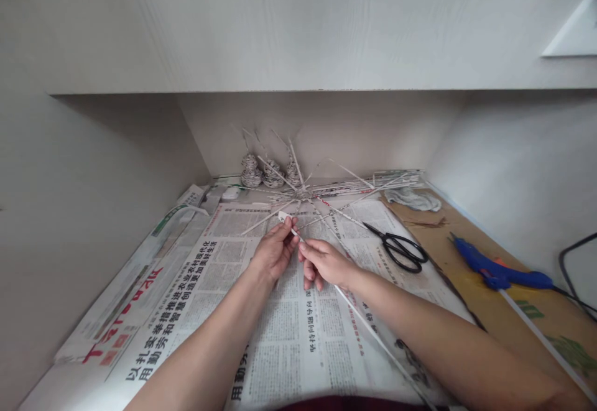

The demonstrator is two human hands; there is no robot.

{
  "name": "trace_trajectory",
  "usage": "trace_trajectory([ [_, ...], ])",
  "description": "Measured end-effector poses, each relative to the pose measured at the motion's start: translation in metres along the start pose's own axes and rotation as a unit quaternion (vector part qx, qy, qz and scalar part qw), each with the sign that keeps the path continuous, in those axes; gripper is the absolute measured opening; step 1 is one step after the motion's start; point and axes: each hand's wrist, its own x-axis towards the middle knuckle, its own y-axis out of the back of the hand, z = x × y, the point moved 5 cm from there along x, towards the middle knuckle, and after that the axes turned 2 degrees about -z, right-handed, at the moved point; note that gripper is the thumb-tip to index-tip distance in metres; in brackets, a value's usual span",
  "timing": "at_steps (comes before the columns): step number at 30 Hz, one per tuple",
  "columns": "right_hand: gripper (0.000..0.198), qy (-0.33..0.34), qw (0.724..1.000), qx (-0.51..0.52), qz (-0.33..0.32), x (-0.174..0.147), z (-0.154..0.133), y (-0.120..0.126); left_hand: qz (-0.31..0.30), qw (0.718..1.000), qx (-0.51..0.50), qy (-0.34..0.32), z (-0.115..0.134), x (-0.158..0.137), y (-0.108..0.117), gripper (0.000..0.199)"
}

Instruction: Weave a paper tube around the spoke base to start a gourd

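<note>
One head-worn camera looks forward and down from the near side, above the spread newspaper (pixel 282 342), with the left hand (pixel 276 248) and right hand (pixel 330 264) near the middle of its wide view. It faces the far wall (pixel 382 131) squarely, below a pale panel (pixel 303 25).
</note>
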Motion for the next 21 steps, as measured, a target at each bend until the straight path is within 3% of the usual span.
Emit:
trace_trajectory([
  [16, 0.039, -0.027, 0.993, 0.081, -0.081, -0.0007, -0.004, 0.0047, 0.008, 1.0, -0.029, 0.008, 0.002, -0.0027, -0.0028, 0.011],
  [21, 0.041, -0.004, 1.0, 0.019, -0.024, -0.001, -0.0042, 0.0047, 0.012, 1.0, -0.013, 0.001, 0.0018, -0.0013, -0.0003, 0.011],
])
